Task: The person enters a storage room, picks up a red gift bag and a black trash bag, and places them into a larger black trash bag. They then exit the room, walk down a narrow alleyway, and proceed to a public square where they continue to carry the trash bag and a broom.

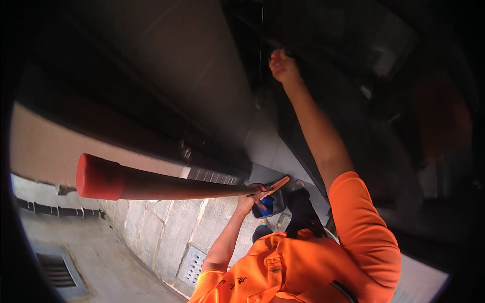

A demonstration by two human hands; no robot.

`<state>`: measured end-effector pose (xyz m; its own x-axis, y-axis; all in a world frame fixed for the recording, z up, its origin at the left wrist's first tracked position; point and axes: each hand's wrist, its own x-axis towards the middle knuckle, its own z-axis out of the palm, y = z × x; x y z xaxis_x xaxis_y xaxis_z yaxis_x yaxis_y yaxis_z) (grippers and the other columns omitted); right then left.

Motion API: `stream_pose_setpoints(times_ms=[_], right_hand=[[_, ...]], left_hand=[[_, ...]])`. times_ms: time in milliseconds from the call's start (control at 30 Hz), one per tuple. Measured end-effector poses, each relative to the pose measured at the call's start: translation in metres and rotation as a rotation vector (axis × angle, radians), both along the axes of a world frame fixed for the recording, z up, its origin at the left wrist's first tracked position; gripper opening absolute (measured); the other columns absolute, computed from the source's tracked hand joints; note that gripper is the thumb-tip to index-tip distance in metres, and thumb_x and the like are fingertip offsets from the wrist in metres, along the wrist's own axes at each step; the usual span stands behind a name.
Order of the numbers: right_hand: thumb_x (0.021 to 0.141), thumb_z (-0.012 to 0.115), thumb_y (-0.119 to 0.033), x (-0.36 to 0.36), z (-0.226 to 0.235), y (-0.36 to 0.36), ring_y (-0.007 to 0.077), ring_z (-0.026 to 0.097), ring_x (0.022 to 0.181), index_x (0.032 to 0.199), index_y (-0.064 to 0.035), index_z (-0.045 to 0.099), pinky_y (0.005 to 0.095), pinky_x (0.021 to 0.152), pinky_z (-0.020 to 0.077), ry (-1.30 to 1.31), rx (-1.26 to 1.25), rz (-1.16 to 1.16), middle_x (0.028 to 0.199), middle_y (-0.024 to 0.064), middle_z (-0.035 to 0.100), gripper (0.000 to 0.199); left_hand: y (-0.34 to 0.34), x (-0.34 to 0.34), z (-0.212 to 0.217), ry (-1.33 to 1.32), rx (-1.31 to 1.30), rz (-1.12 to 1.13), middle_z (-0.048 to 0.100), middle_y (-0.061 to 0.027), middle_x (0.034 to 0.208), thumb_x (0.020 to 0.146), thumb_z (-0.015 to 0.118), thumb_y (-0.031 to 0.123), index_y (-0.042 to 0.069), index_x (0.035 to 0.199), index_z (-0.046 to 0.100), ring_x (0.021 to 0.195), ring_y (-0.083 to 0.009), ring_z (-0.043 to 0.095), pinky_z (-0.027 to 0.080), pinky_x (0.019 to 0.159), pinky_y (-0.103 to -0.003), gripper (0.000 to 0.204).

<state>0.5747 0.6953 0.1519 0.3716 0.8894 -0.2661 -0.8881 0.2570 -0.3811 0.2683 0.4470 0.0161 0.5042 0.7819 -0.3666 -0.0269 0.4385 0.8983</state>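
Observation:
My left hand (247, 203) is closed round a long brown pole (192, 189) with a red end cap (96, 177); the cap juts up toward the left. Beside those fingers an orange-brown flat bar (277, 185) sticks out; I cannot tell whether it is held too. Just below is a dark grey bucket (281, 206) with something blue (265, 204) in it. Whether it hangs from my hand or stands on the floor is unclear. My right hand (283, 66) reaches far ahead, fingers curled at a dark panel (323, 65); what they grip is lost in shadow.
On the left, a paved stone floor (166, 227) holds a perforated drain plate (192, 263) and, farther out, a barred grate (55, 270). A black pipe (58, 209) runs along the ground there. Dark surfaces rise ahead and to the right. My feet stand near the bucket.

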Motion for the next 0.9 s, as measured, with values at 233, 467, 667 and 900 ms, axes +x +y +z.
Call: stream_pose_setpoints(times_ms=[233,467,667,900], right_hand=[[0.079,0.053,-0.021,0.167,-0.053,0.053,0.0157,0.051,0.061,0.078,-0.0086,0.052,0.0253,0.056,0.0428,-0.02,0.232,-0.159,0.072,0.0038,0.055,0.012],[0.081,0.049,-0.024,0.353,-0.145,0.076,0.0168,0.048,0.058,0.08,-0.0089,0.05,0.0264,0.053,0.0415,-0.222,0.786,-0.009,0.069,0.0044,0.051,0.015],[0.084,0.044,-0.027,0.458,-0.111,0.048,0.0148,0.045,0.054,0.079,-0.0082,0.049,0.0247,0.049,0.0396,-0.205,0.252,-0.357,0.064,0.0036,0.05,0.02],[0.085,0.043,-0.027,0.566,-0.032,0.001,0.0143,0.048,0.056,0.078,-0.0081,0.049,0.0246,0.051,0.0414,-0.147,-0.158,-0.775,0.068,0.0028,0.051,0.021]], left_hand=[[0.065,0.087,0.034,0.124,-0.004,0.026,0.051,-0.001,0.067,0.068,0.059,0.003,0.003,0.078,0.057,0.057,-0.0074,0.043,0.033,0.049,-0.019,0.01],[0.162,0.15,-0.006,0.169,0.06,-0.078,0.053,-0.0015,0.068,0.067,0.058,0.002,0.005,0.079,0.058,0.056,-0.0074,0.044,0.033,0.048,-0.019,0.012],[0.234,0.227,-0.029,0.095,0.163,-0.153,0.054,-0.0026,0.072,0.071,0.055,0.003,0.004,0.083,0.055,0.059,-0.0082,0.044,0.034,0.052,-0.02,0.012],[0.317,0.352,-0.01,-0.005,0.139,-0.284,0.048,-0.001,0.065,0.074,0.054,0.01,0.001,0.085,0.054,0.056,-0.0085,0.04,0.031,0.05,-0.022,0.014]])
